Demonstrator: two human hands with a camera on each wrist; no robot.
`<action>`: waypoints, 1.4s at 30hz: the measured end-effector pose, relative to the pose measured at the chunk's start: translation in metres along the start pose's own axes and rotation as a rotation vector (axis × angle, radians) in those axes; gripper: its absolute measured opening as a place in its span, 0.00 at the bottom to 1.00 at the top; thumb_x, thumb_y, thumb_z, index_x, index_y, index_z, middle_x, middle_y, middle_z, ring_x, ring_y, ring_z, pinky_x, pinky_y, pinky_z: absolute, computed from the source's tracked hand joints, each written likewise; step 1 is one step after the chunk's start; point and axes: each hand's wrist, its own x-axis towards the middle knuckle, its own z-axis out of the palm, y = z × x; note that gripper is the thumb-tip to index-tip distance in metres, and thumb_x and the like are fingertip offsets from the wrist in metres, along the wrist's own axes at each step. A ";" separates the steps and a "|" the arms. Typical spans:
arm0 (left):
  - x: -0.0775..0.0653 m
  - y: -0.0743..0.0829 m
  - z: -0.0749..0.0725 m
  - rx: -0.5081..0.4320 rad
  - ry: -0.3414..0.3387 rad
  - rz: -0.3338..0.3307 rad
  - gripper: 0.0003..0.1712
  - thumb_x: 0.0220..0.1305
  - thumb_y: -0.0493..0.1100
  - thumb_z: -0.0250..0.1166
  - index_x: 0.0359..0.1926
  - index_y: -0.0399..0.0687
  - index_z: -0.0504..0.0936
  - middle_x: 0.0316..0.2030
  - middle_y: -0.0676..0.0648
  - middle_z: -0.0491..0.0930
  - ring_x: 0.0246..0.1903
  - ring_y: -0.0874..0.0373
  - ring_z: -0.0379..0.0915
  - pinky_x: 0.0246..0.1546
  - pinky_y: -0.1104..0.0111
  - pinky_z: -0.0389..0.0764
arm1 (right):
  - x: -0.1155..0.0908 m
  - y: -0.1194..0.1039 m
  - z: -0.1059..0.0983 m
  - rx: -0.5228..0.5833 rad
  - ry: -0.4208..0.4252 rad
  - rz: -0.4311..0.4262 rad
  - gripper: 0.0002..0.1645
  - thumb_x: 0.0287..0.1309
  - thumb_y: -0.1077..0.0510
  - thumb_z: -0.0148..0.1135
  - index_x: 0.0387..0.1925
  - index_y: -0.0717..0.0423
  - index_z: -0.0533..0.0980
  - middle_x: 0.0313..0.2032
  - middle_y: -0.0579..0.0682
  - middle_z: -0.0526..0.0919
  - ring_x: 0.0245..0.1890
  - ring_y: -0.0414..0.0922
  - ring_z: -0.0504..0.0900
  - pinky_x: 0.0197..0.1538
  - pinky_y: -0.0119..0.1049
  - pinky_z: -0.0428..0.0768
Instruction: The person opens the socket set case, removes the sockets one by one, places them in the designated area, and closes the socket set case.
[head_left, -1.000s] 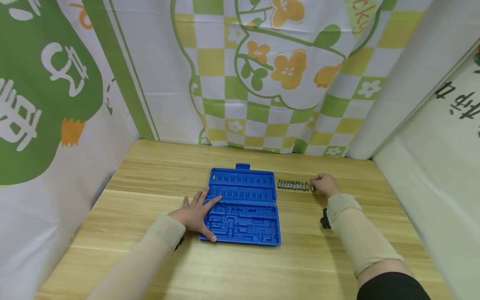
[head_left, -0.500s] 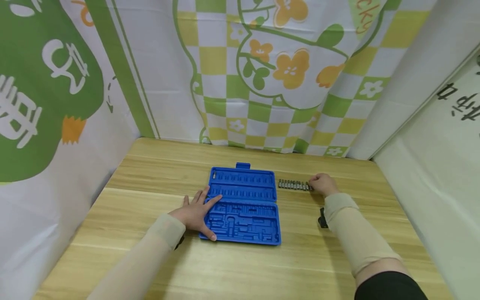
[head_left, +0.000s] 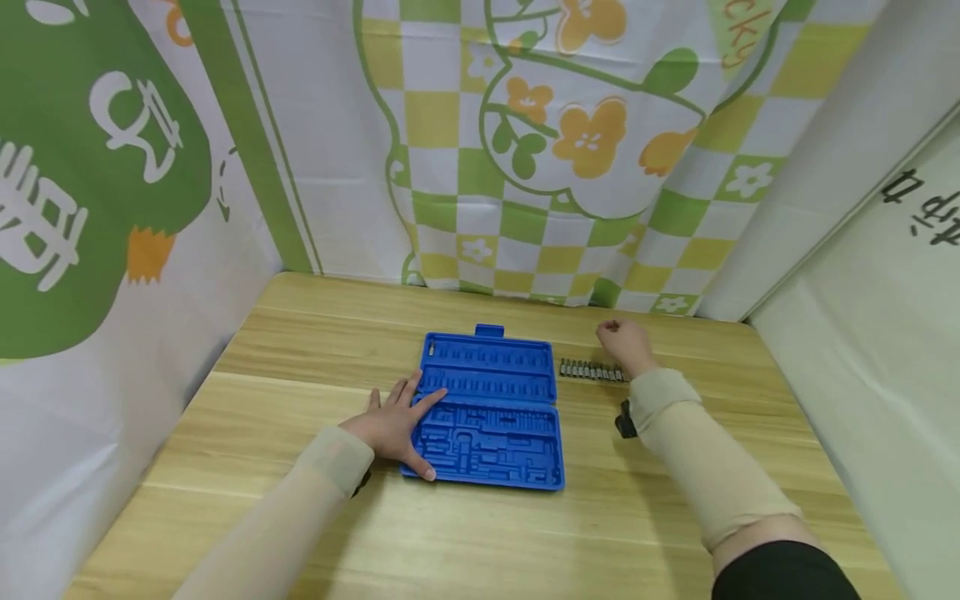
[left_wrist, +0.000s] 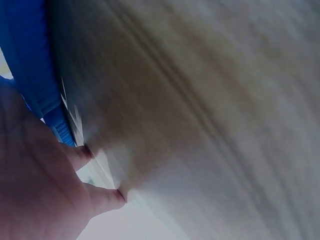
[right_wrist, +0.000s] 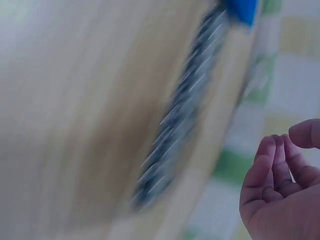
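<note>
The blue plastic tool case (head_left: 487,479) lies unfolded on the table, its moulded slots showing. My left hand (head_left: 390,429) rests on its left edge with fingers spread; in the left wrist view two fingertips touch the wood beside the case. One small bit (head_left: 431,349) sits in the upper left slot. To the right of the case, several small metal screwdriver bits (head_left: 591,370) form a tight side-by-side row, motion-blurred in the right wrist view. My right hand (head_left: 627,343) hovers just past the row's right end, fingers loosely bent, thumb apart from them, holding nothing.
The wooden table (head_left: 480,542) extends in front of the case and to both sides. A patterned curtain (head_left: 570,208) hangs along its back edge, and white cloth walls (head_left: 885,350) flank it. The case's latch (head_left: 490,331) sticks out toward the curtain.
My right hand has set the last bit against the row's right end and let go. It has then moved up and to the left, away from the row. The left hand stays put.
</note>
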 end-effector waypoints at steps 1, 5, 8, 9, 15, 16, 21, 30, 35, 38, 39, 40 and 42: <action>0.000 0.000 0.000 -0.002 0.003 0.000 0.77 0.40 0.70 0.82 0.84 0.63 0.45 0.81 0.38 0.23 0.79 0.35 0.24 0.69 0.30 0.31 | 0.002 -0.012 0.006 0.049 -0.011 -0.013 0.26 0.76 0.56 0.45 0.62 0.72 0.73 0.58 0.71 0.77 0.55 0.63 0.77 0.57 0.55 0.76; -0.001 -0.001 0.000 -0.002 0.001 0.000 0.77 0.41 0.70 0.82 0.84 0.62 0.45 0.81 0.37 0.23 0.79 0.35 0.24 0.69 0.30 0.31 | 0.007 -0.057 0.031 0.282 -0.126 -0.012 0.25 0.77 0.59 0.48 0.64 0.73 0.71 0.60 0.71 0.77 0.60 0.62 0.77 0.62 0.51 0.76; 0.000 -0.002 0.001 -0.002 -0.001 0.000 0.77 0.41 0.70 0.82 0.84 0.62 0.45 0.81 0.37 0.23 0.79 0.35 0.24 0.69 0.30 0.31 | 0.012 -0.084 0.054 0.427 -0.231 0.034 0.25 0.76 0.59 0.51 0.66 0.73 0.70 0.63 0.71 0.75 0.64 0.61 0.76 0.65 0.49 0.75; 0.000 -0.002 0.002 -0.002 -0.001 -0.001 0.77 0.41 0.70 0.82 0.84 0.62 0.44 0.81 0.37 0.23 0.79 0.35 0.24 0.69 0.30 0.31 | 0.013 -0.093 0.062 0.448 -0.258 0.039 0.25 0.76 0.60 0.52 0.66 0.73 0.70 0.63 0.71 0.75 0.64 0.61 0.76 0.65 0.48 0.75; 0.001 -0.004 0.003 -0.009 -0.002 -0.007 0.77 0.41 0.70 0.82 0.84 0.62 0.45 0.81 0.37 0.24 0.79 0.35 0.24 0.70 0.30 0.32 | 0.012 -0.133 0.105 0.385 -0.335 -0.009 0.23 0.76 0.60 0.53 0.64 0.71 0.73 0.59 0.67 0.79 0.60 0.58 0.78 0.63 0.48 0.76; 0.000 -0.004 0.002 -0.010 -0.001 -0.008 0.77 0.41 0.70 0.82 0.84 0.62 0.45 0.81 0.37 0.24 0.79 0.35 0.24 0.70 0.30 0.32 | 0.011 -0.137 0.112 0.346 -0.331 -0.029 0.22 0.76 0.59 0.53 0.63 0.69 0.75 0.57 0.65 0.80 0.59 0.57 0.79 0.62 0.48 0.77; -0.001 -0.002 0.000 -0.013 0.000 -0.001 0.76 0.42 0.69 0.82 0.84 0.61 0.46 0.81 0.36 0.26 0.79 0.34 0.26 0.69 0.30 0.33 | 0.006 -0.151 0.147 0.134 -0.277 -0.104 0.18 0.74 0.56 0.57 0.56 0.62 0.82 0.49 0.58 0.85 0.49 0.52 0.82 0.54 0.46 0.80; 0.001 0.000 0.003 0.006 -0.012 0.002 0.76 0.43 0.70 0.81 0.84 0.62 0.45 0.81 0.37 0.25 0.79 0.36 0.26 0.70 0.30 0.34 | 0.008 -0.154 0.175 0.096 -0.252 -0.051 0.14 0.72 0.58 0.60 0.49 0.62 0.86 0.36 0.52 0.85 0.36 0.47 0.79 0.43 0.42 0.78; 0.001 -0.001 0.002 0.030 -0.019 0.005 0.76 0.43 0.71 0.81 0.84 0.64 0.43 0.81 0.38 0.24 0.79 0.37 0.25 0.70 0.31 0.33 | 0.011 -0.158 0.180 0.023 -0.217 -0.029 0.12 0.70 0.58 0.62 0.43 0.61 0.87 0.42 0.54 0.86 0.35 0.47 0.77 0.41 0.40 0.76; 0.001 -0.002 0.001 0.029 -0.013 0.001 0.76 0.43 0.71 0.81 0.84 0.65 0.43 0.81 0.38 0.24 0.79 0.38 0.25 0.71 0.31 0.33 | 0.012 -0.164 0.183 -0.019 -0.201 -0.042 0.12 0.69 0.56 0.63 0.41 0.59 0.87 0.45 0.53 0.85 0.36 0.46 0.77 0.43 0.40 0.77; 0.000 -0.002 0.000 0.028 -0.012 0.001 0.76 0.43 0.71 0.81 0.84 0.65 0.43 0.81 0.38 0.24 0.79 0.38 0.25 0.71 0.31 0.33 | 0.012 -0.166 0.184 -0.025 -0.198 -0.046 0.12 0.69 0.56 0.63 0.40 0.59 0.87 0.45 0.53 0.85 0.36 0.47 0.77 0.43 0.41 0.77; 0.000 -0.002 -0.001 0.029 -0.011 0.000 0.76 0.43 0.71 0.81 0.84 0.65 0.43 0.81 0.38 0.24 0.79 0.38 0.25 0.71 0.32 0.33 | 0.012 -0.168 0.185 -0.032 -0.199 -0.048 0.12 0.69 0.56 0.63 0.39 0.60 0.87 0.44 0.54 0.85 0.35 0.47 0.77 0.43 0.41 0.77; 0.000 -0.002 -0.002 0.031 -0.010 0.000 0.76 0.42 0.71 0.81 0.84 0.65 0.44 0.81 0.38 0.24 0.79 0.38 0.25 0.71 0.32 0.34 | 0.013 -0.171 0.187 -0.045 -0.190 -0.052 0.12 0.70 0.56 0.63 0.37 0.59 0.87 0.41 0.53 0.85 0.35 0.47 0.77 0.43 0.41 0.76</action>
